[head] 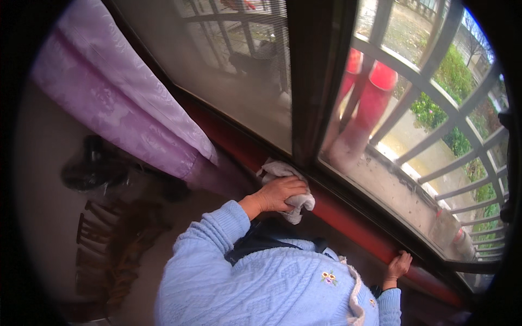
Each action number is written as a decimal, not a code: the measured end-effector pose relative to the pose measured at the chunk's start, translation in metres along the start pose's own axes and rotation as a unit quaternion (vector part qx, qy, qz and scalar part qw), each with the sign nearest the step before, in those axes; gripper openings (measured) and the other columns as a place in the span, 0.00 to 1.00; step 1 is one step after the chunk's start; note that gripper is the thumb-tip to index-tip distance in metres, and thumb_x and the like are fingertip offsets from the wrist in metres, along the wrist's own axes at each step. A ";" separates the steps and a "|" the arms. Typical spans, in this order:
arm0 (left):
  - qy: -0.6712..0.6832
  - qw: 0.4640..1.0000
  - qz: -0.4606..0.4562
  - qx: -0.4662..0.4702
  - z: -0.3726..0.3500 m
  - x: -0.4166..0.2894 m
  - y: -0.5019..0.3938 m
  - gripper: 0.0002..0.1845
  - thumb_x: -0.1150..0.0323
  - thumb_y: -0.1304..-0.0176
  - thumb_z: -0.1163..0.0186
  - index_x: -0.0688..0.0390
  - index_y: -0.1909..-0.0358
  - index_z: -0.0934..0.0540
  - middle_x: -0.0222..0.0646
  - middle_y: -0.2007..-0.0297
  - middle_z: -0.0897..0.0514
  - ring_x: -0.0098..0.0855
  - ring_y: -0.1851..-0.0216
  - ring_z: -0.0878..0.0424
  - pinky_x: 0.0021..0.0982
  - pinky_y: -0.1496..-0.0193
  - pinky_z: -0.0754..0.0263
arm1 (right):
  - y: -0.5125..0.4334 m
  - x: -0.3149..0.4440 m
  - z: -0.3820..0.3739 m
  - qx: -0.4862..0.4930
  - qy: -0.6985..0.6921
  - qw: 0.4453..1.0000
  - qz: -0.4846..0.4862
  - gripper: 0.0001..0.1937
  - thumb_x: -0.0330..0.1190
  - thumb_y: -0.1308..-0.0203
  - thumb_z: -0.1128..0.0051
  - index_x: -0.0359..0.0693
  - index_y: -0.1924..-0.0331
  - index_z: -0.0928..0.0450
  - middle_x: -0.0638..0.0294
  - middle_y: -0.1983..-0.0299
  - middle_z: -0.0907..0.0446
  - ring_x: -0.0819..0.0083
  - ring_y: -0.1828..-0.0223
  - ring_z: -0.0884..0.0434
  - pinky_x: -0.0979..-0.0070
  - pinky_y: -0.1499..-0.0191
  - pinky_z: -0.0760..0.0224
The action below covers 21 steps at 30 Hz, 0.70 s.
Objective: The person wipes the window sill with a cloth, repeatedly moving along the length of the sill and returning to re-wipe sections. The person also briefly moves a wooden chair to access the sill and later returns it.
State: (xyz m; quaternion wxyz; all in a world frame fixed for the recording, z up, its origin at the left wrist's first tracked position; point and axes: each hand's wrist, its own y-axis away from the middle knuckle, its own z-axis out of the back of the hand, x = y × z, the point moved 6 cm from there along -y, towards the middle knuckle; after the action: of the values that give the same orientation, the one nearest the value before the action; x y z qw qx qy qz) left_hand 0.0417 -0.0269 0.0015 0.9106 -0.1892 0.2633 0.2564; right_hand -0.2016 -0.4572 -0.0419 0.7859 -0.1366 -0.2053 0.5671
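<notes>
A crumpled whitish cloth (299, 203) lies bunched on the red windowsill (340, 218), beside the dark window frame. My left hand (281, 193) is closed over it, fingers pressing it against the sill near the middle post. Farther right along the same sill, my right hand (399, 265) has its fingers curled over the edge and holds no cloth. Its thumb is not clearly visible. The glass pane (375, 134) rises just beyond the sill, with a mesh screen (244, 53) to the left of the post.
A pink patterned curtain (122, 102) hangs on the left, close to my left arm. Below it are a wooden chair (96, 244) and dark plastic-wrapped items (96, 167). Metal bars (432, 87) stand outside the glass, with red-and-pink objects (369, 102) and a dusty jar-like container (450, 230) by them.
</notes>
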 end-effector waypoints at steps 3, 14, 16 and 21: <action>-0.041 0.997 0.046 -0.039 0.043 0.044 0.031 0.34 0.64 0.65 0.29 0.54 0.47 0.23 0.36 0.44 0.24 0.43 0.41 0.30 0.41 0.35 0.37 | -0.001 -0.001 -0.002 0.000 0.034 0.998 -0.048 0.06 0.25 0.47 0.57 0.36 0.66 0.29 0.50 0.67 0.28 0.49 0.62 0.29 0.57 0.58 0.36; -0.153 0.891 0.306 -0.300 0.197 0.245 0.147 0.32 0.62 0.58 0.34 0.63 0.48 0.27 0.48 0.46 0.26 0.50 0.41 0.32 0.42 0.35 0.39 | -0.007 0.047 -0.029 -0.032 0.110 0.976 -0.185 0.10 0.27 0.46 0.55 0.36 0.60 0.27 0.49 0.64 0.23 0.50 0.61 0.26 0.56 0.57 0.33; -0.128 0.898 0.287 -0.308 0.188 0.245 0.137 0.30 0.62 0.59 0.34 0.63 0.51 0.25 0.48 0.48 0.25 0.51 0.43 0.31 0.43 0.37 0.38 | -0.008 0.056 -0.029 -0.024 0.123 0.972 -0.199 0.11 0.28 0.46 0.55 0.36 0.59 0.27 0.51 0.63 0.23 0.50 0.60 0.25 0.56 0.57 0.33; -0.154 0.962 0.136 -0.178 0.142 0.187 0.113 0.30 0.62 0.62 0.31 0.60 0.53 0.23 0.45 0.51 0.23 0.49 0.46 0.29 0.44 0.41 0.34 | -0.006 0.083 -0.037 0.022 0.143 0.963 -0.228 0.13 0.30 0.45 0.56 0.37 0.57 0.27 0.54 0.59 0.22 0.51 0.57 0.26 0.56 0.56 0.33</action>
State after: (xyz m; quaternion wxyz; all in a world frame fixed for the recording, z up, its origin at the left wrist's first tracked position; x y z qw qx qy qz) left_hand 0.1686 0.2005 -0.0179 0.8484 -0.2684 0.0935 0.4467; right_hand -0.1562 -0.3800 -0.0577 0.9185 -0.1487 -0.1040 0.3513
